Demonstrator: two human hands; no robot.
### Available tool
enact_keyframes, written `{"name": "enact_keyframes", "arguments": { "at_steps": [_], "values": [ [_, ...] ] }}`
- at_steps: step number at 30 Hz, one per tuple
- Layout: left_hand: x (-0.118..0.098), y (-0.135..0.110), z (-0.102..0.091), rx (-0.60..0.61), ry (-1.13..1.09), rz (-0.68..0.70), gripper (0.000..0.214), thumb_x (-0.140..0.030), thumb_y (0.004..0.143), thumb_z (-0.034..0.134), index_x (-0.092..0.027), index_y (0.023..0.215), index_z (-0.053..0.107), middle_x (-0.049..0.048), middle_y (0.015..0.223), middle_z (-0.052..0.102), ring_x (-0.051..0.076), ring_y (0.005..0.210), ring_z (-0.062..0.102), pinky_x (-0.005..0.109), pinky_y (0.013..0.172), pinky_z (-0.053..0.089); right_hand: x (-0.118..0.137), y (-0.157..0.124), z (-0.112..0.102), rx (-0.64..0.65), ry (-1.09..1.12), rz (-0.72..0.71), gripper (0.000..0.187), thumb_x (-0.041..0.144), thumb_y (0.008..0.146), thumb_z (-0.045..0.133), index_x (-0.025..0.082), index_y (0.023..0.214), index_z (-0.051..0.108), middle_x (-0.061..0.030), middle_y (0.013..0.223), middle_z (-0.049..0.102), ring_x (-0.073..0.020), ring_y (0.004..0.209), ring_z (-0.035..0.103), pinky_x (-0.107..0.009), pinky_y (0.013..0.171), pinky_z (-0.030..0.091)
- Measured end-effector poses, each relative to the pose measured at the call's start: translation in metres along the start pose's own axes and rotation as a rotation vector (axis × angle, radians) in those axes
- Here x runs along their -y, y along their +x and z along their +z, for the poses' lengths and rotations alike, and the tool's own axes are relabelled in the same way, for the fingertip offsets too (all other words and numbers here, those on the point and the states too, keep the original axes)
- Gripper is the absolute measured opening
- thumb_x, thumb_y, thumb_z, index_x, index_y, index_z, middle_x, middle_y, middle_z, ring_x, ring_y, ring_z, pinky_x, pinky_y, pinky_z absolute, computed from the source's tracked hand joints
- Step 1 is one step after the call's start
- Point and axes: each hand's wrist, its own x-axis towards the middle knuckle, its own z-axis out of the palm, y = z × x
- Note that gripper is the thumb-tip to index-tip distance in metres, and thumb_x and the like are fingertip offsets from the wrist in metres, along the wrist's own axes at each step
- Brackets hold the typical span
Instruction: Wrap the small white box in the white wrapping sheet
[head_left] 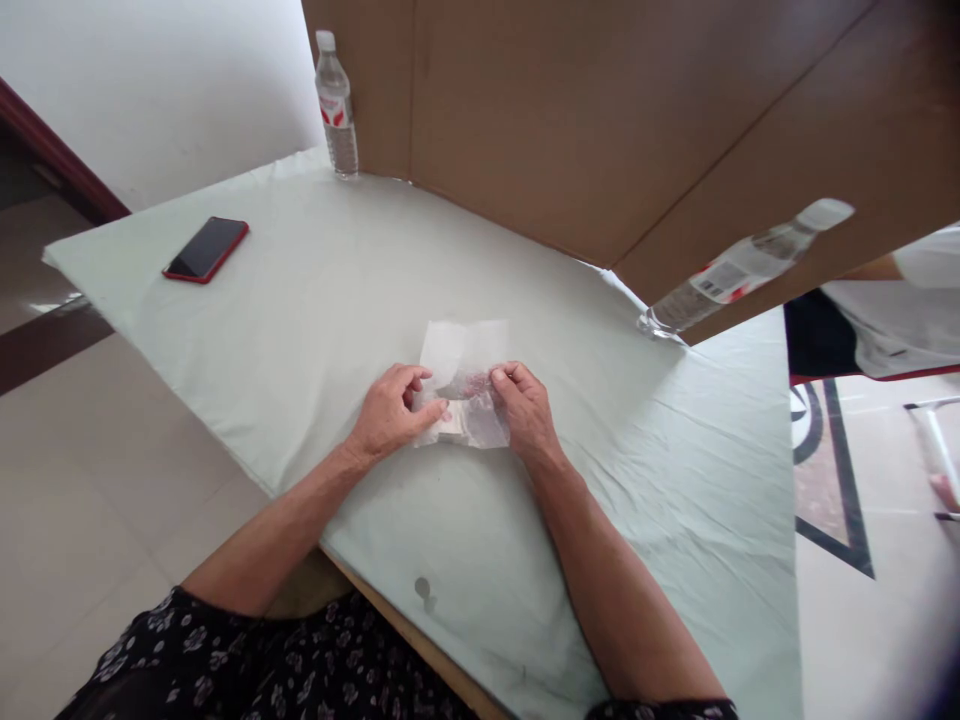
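A clear plastic bag (463, 350) lies on the pale green tablecloth, its upper flap spread flat and away from me. In its lower left part sits a small pale, flat block (451, 420), partly covered by my thumb. My left hand (394, 408) grips the bag's left side, with the thumb across the block and the other fingers curled. My right hand (526, 405) pinches the bag's right edge between thumb and bent forefinger. The plastic is crumpled between the hands. I cannot tell exactly what the block is.
A tall brown cardboard partition (525, 130) stands along the far side of the table. Water bottles stand against it, one at the far left (339, 125) and one at the right (731, 270). A red-cased phone (207, 249) lies at left. Another person's arm (877, 270) shows beyond the partition.
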Motion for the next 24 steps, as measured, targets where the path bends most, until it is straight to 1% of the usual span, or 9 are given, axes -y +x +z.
{"name": "enact_keyframes", "arguments": {
  "at_steps": [3,6,8,10,13,17,19,21,24],
  "values": [
    [0.001,0.003,-0.004,0.002,-0.005,-0.097,0.011,-0.031,0.076,0.061,-0.019,0.075,0.062,-0.0024,0.068,0.057,0.012,0.062,0.049,0.027,0.061,0.043,0.002,0.000,-0.003,-0.047,-0.046,-0.082,0.026,0.048,0.080,0.067,0.024,0.081,0.057,-0.0004,0.076,0.072,-0.0148,0.063,0.064,-0.029,0.062,0.052],
    [0.009,0.009,-0.012,-0.108,0.038,-0.149,0.010,-0.027,0.074,0.058,-0.020,0.067,0.056,-0.0029,0.065,0.056,0.014,0.063,0.049,0.029,0.065,0.044,0.002,0.004,-0.009,-0.157,-0.112,-0.132,0.023,0.045,0.080,0.066,0.023,0.079,0.059,0.0009,0.068,0.068,-0.0136,0.059,0.058,-0.028,0.060,0.050],
    [0.017,0.014,-0.018,-0.211,0.122,-0.139,0.011,-0.025,0.073,0.058,-0.021,0.064,0.053,-0.0012,0.068,0.058,0.017,0.068,0.052,0.033,0.072,0.046,-0.002,0.009,-0.014,-0.222,-0.133,-0.126,0.023,0.044,0.078,0.066,0.023,0.079,0.059,0.0019,0.066,0.065,-0.0135,0.057,0.056,-0.028,0.057,0.049],
    [0.025,0.018,-0.022,-0.258,0.211,-0.117,0.013,-0.024,0.072,0.059,-0.022,0.062,0.052,0.0011,0.071,0.061,0.020,0.075,0.054,0.037,0.079,0.047,-0.006,0.014,-0.021,-0.258,-0.147,-0.118,0.023,0.044,0.076,0.067,0.023,0.081,0.059,0.0029,0.065,0.064,-0.0133,0.056,0.056,-0.028,0.056,0.048],
    [0.032,0.020,-0.024,-0.264,0.282,-0.095,0.003,-0.022,0.072,0.060,-0.022,0.071,0.058,0.0037,0.077,0.065,0.024,0.082,0.057,0.043,0.088,0.048,-0.010,0.021,-0.030,-0.308,-0.202,-0.152,0.026,0.042,0.074,0.068,0.021,0.089,0.061,0.0018,0.071,0.064,-0.0143,0.062,0.058,-0.028,0.058,0.048],
    [0.024,0.014,-0.024,-0.334,0.247,0.024,0.017,-0.023,0.079,0.059,-0.022,0.095,0.063,0.0054,0.091,0.067,0.024,0.091,0.062,0.042,0.090,0.051,0.002,0.017,-0.039,-0.385,-0.339,-0.305,0.029,0.040,0.078,0.066,0.020,0.100,0.064,-0.0043,0.094,0.070,-0.0173,0.084,0.064,-0.032,0.071,0.052],
    [0.015,0.009,-0.024,-0.314,0.234,0.162,0.021,-0.027,0.084,0.058,-0.021,0.103,0.063,0.0068,0.099,0.068,0.024,0.100,0.062,0.041,0.093,0.051,0.015,0.009,-0.040,-0.272,-0.397,-0.314,0.028,0.042,0.082,0.066,0.021,0.100,0.067,-0.0048,0.097,0.072,-0.0179,0.088,0.066,-0.035,0.079,0.053],
    [0.009,0.004,-0.021,-0.213,0.225,0.283,0.028,-0.030,0.085,0.058,-0.019,0.111,0.063,0.0093,0.109,0.069,0.026,0.108,0.062,0.043,0.099,0.049,0.025,0.000,-0.037,-0.061,-0.469,-0.263,0.030,0.048,0.085,0.066,0.022,0.099,0.070,-0.0053,0.099,0.074,-0.0187,0.089,0.067,-0.036,0.082,0.053],
    [0.005,0.000,-0.016,-0.043,0.229,0.313,0.049,-0.030,0.080,0.062,-0.016,0.127,0.059,0.0135,0.122,0.068,0.030,0.118,0.059,0.048,0.106,0.045,0.032,-0.010,-0.027,0.133,-0.595,-0.215,0.040,0.049,0.080,0.073,0.022,0.108,0.071,-0.0079,0.106,0.076,-0.0223,0.095,0.068,-0.037,0.082,0.054]
  ]
}}
